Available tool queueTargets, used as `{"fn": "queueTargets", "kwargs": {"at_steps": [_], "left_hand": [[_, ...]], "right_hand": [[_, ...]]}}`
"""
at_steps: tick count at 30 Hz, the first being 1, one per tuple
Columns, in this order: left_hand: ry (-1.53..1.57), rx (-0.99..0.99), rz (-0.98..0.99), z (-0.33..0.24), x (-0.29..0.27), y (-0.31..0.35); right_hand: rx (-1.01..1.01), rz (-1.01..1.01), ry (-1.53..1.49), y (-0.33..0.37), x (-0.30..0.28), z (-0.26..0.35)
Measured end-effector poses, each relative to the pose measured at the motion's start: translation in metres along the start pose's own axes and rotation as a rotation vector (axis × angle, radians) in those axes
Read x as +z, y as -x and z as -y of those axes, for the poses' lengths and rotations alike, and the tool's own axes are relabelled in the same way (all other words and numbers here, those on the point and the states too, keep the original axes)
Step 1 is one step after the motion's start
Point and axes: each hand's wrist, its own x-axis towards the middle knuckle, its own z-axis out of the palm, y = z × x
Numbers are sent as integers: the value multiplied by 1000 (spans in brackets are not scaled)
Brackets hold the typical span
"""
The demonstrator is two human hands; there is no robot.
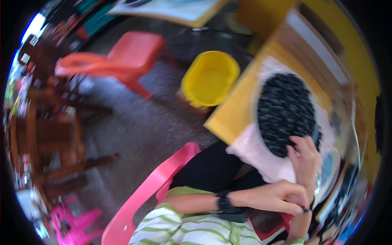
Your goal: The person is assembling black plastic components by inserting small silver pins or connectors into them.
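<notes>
A large round tray (281, 110) heaped with small black pieces, too blurred to name, lies on the pale pink cloth at my right. Over its near edge is my right hand (305, 157), fingers curved and apart, with nothing visible held. My left hand (281, 198) reaches across and closes at my right wrist, thumb and fingers pinching a thin black band there. A black watch (223, 201) sits on my left wrist.
The pink cloth (257, 151) covers part of a yellow wooden table (228, 118). A yellow plastic tub (210, 79) stands beyond its left corner. Farther left are a red plastic chair (136, 53) and wooden chairs (57, 143). A pink chair (151, 185) is under me. A cardboard box (310, 53) borders the tray.
</notes>
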Motion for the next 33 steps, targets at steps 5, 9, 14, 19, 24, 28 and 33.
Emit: {"fn": "queueTargets", "kwargs": {"at_steps": [5,9,14,19,24,28,33], "left_hand": [[-150,371,-46,34,16,-42],[-90,385,-127,5,18,-38],[-483,615,334,-12,-29,-76],[-594,768,99,-17,-33,-74],[-616,804,26,-15,-26,-75],[-530,742,5,1,-5,-71],[-150,377,-36,-15,-8,-10]], "right_hand": [[-10,163,80,-8,6,-1],[-99,293,122,-22,8,-14],[-78,407,102,-33,4,-49],[-208,538,110,-49,-3,-95],[-201,553,145,-43,-5,-83],[-157,460,101,-26,-8,-58],[-11,246,45,-29,-2,2]]}}
